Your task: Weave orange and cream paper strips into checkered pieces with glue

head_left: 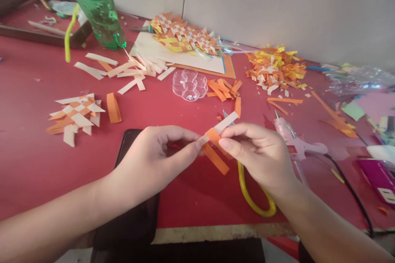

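My left hand (168, 152) pinches a white paper strip (226, 122) near its lower end between thumb and forefinger. An orange paper strip (216, 159) is folded around the white one, and my right hand (253, 152) pinches it where the two cross. Under my right hand lie scissors with a yellow handle (242, 181), partly hidden. A black phone (145, 209) rests beneath my left wrist. To the left sit a woven orange and white paper fish (77, 113) and a folded orange strip (114, 108).
Behind my hands are a clear flower-shaped palette (190, 85), loose white strips (129, 70), orange strips (224, 89) and a pile of paper scraps (276, 68). A pink glue gun (293, 137) lies right. A green bottle (98, 12) stands at the back left near woven fish (185, 35).
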`<state>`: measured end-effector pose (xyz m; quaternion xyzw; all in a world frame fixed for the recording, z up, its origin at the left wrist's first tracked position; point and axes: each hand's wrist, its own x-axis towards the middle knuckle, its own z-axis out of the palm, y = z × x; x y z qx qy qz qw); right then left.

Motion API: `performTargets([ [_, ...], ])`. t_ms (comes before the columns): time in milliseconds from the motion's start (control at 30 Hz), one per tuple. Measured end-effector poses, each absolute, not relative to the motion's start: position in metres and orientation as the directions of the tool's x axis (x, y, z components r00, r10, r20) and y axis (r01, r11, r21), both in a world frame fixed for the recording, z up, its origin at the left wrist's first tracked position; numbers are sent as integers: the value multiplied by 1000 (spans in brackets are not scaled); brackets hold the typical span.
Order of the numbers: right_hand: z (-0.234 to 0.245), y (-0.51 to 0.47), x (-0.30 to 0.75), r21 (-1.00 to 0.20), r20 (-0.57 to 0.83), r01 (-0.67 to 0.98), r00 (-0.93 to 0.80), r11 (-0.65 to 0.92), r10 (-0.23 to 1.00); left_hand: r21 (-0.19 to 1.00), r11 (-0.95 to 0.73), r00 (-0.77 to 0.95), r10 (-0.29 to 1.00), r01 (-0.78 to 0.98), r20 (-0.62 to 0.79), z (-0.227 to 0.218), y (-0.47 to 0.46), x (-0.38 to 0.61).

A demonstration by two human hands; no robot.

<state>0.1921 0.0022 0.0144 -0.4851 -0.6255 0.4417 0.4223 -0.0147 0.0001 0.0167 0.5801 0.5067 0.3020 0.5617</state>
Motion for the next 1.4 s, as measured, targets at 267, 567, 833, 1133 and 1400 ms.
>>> performTargets([
  [267, 16, 2, 189, -968, 67, 222, -211, 114, 975, 960, 143, 300, 930, 240, -214, 19, 0, -15],
  [567, 15, 4, 190, -952, 76, 270, -238, 141, 968, 962, 135, 309, 929, 236, -206, 19, -2, -16],
  [833, 14, 3, 192, -960, 20, 268, -242, 87, 970, 966, 155, 339, 915, 208, -219, 19, -1, -14],
  [1133, 11, 2, 193, -952, 8, 292, -257, 86, 966, 957, 160, 350, 906, 240, -239, 19, -2, -13],
  [1400, 13, 1, 191, -943, 42, 310, -261, 125, 965, 956, 152, 346, 908, 251, -235, 22, -2, -13],
])
